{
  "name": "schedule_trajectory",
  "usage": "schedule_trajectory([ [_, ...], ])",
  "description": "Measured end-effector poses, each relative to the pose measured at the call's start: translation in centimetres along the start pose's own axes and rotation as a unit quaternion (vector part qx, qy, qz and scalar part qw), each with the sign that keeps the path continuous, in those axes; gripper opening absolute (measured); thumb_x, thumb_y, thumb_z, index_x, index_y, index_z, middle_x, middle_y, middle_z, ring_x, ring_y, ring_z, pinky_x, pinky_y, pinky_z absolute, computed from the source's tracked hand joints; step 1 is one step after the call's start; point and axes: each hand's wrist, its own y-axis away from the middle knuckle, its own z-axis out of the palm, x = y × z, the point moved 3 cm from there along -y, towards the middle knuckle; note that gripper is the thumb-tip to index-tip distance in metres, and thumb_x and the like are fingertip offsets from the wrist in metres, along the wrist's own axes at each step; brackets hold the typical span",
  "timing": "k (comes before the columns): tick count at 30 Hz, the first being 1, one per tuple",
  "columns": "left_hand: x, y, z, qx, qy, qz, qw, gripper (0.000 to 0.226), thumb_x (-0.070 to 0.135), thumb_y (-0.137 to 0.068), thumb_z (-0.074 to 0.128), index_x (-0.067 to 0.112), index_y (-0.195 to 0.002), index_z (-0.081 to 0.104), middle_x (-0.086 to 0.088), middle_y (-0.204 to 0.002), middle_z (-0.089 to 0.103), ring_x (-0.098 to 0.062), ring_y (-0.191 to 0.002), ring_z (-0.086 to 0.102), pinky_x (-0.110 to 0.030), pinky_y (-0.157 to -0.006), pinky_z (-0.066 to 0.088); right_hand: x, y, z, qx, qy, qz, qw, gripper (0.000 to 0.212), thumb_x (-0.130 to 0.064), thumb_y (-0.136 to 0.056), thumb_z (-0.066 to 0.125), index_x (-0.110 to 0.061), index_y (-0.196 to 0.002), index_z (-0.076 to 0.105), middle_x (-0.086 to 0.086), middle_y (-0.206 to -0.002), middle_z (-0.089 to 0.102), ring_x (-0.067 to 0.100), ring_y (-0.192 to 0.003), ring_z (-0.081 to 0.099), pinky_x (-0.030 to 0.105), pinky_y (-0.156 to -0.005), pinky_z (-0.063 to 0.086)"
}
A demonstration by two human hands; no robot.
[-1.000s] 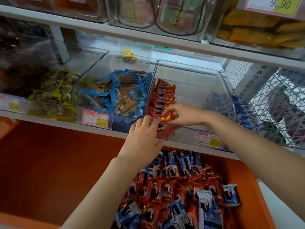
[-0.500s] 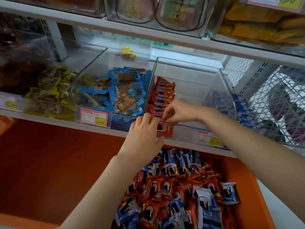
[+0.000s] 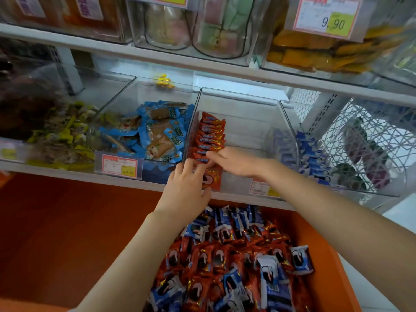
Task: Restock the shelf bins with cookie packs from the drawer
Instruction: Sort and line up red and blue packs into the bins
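Left hand [image 3: 186, 188] presses straight fingers on the red foil cookie packs [image 3: 210, 136] in the clear plastic bin [image 3: 238, 97]; right hand [image 3: 235, 162] pinches them in its grip.

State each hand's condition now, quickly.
Left hand: open, fingers pressing the front red pack.
Right hand: fingertips on the red pack row; grip cannot be told.

Both forearms extended. The left hand [image 3: 185, 190] sits below the row of red foil cookie packs [image 3: 210, 136], straight fingers touching its front end. The right hand [image 3: 236, 162] has fingers curled over that end.
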Motion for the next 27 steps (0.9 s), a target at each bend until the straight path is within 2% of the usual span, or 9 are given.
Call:
schedule_trajectory([
  [2, 0.0, 0.1, 0.0, -0.001, 0.0, 0.005, 1.0, 0.052, 0.034, -0.096, 0.047, 0.022, -0.143, 0.029, -0.001, -0.137, 0.032, -0.021, -0.128, 0.029, -0.033, -0.106, 0.027, -0.2, 1.7, 0.3, 0.055, 0.003, -0.015, 0.998, 0.05, -0.039, -0.103, 0.025, -0.013, -0.115, 0.066, 0.007, -0.118, 0.065, 0.018, -0.105, 0.059, 0.025, -0.09, 0.041],
  [4, 0.1, 0.2, 0.0, -0.001, 0.001, 0.007, 1.0, 0.053, 0.034, -0.096, 0.047, 0.022, -0.144, 0.027, -0.001, -0.137, 0.032, -0.021, -0.129, 0.029, -0.033, -0.107, 0.027, -0.1, 3.1, 0.9, 0.045, 0.007, -0.026, 0.999, 0.053, -0.043, -0.102, 0.021, -0.016, -0.115, 0.065, 0.007, -0.116, 0.065, 0.021, -0.108, 0.059, 0.03, -0.092, 0.042],
  [9, 0.4, 0.1, 0.1, 0.003, -0.01, -0.001, 1.0, 0.053, 0.033, -0.095, 0.047, 0.02, -0.143, 0.028, -0.003, -0.138, 0.031, -0.023, -0.13, 0.028, -0.034, -0.107, 0.027, 0.4, 3.7, 1.2, 0.022, 0.005, 0.012, 1.0, 0.068, -0.049, -0.101, 0.014, -0.004, -0.102, 0.065, 0.014, -0.105, 0.066, 0.024, -0.095, 0.06, 0.034, -0.088, 0.044],
  [12, 0.5, 0.1, 0.3, 0.004, -0.016, -0.004, 1.0, 0.052, 0.032, -0.095, 0.047, 0.019, -0.142, 0.029, -0.004, -0.138, 0.031, -0.024, -0.129, 0.029, -0.035, -0.107, 0.029, 0.2, 3.5, 1.5, 0.009, 0.024, 0.022, 0.999, 0.071, -0.053, -0.099, 0.011, -0.008, -0.122, 0.061, 0.014, -0.123, 0.061, 0.026, -0.112, 0.056, 0.041, -0.1, 0.041],
  [15, 0.5, 0.2, 0.5, 0.009, -0.02, -0.005, 1.0, 0.052, 0.03, -0.095, 0.049, 0.017, -0.142, 0.03, -0.006, -0.139, 0.031, -0.025, -0.13, 0.029, -0.036, -0.107, 0.03, 0.0, 3.6, 1.8, 0.018, 0.035, 0.019, 0.999, 0.066, -0.052, -0.1, 0.01, -0.015, -0.134, 0.053, 0.009, -0.133, 0.056, 0.024, -0.122, 0.05, 0.035, -0.102, 0.037],
  [19, 0.5, 0.7, 0.7, 0.019, -0.028, 0.008, 0.999, 0.057, 0.025, -0.094, 0.049, 0.019, -0.145, 0.024, -0.005, -0.144, 0.026, -0.024, -0.133, 0.025, -0.035, -0.109, 0.028, -0.4, 5.5, 2.3, 0.103, 0.095, -0.049, 0.989, 0.047, -0.039, -0.104, 0.024, -0.016, -0.138, 0.047, 0.002, -0.138, 0.051, 0.016, -0.128, 0.043, 0.025, -0.104, 0.029],
  [23, 0.5, 1.3, 1.1, 0.011, -0.079, 0.013, 0.997, 0.066, 0.02, -0.094, 0.052, 0.013, -0.15, 0.017, -0.011, -0.152, 0.021, -0.028, -0.139, 0.021, -0.038, -0.112, 0.026, 1.4, 7.8, 3.9, 0.167, 0.18, -0.097, 0.964, 0.053, -0.039, -0.102, 0.03, -0.01, -0.146, 0.034, 0.005, -0.15, 0.037, 0.017, -0.14, 0.029, 0.02, -0.112, 0.009],
  [25, 0.7, 1.6, 1.4, 0.028, -0.114, 0.023, 0.993, 0.069, 0.014, -0.085, 0.064, 0.006, -0.145, 0.032, -0.02, -0.146, 0.034, -0.036, -0.134, 0.034, -0.045, -0.107, 0.035, 2.7, 9.1, 4.7, 0.209, 0.214, -0.128, 0.945, 0.046, -0.027, -0.099, 0.04, -0.006, -0.14, 0.044, 0.01, -0.146, 0.042, 0.023, -0.139, 0.034, 0.032, -0.115, 0.018],
  [27, 0.9, 1.9, 2.0, 0.07, -0.121, 0.035, 0.99, 0.062, 0.007, -0.07, 0.075, 0.002, -0.127, 0.051, -0.023, -0.127, 0.052, -0.04, -0.116, 0.052, -0.047, -0.093, 0.048, 4.1, 10.5, 5.2, 0.24, 0.234, -0.141, 0.931, 0.04, -0.012, -0.091, 0.056, -0.004, -0.131, 0.054, 0.013, -0.142, 0.047, 0.027, -0.136, 0.038, 0.042, -0.113, 0.029],
])
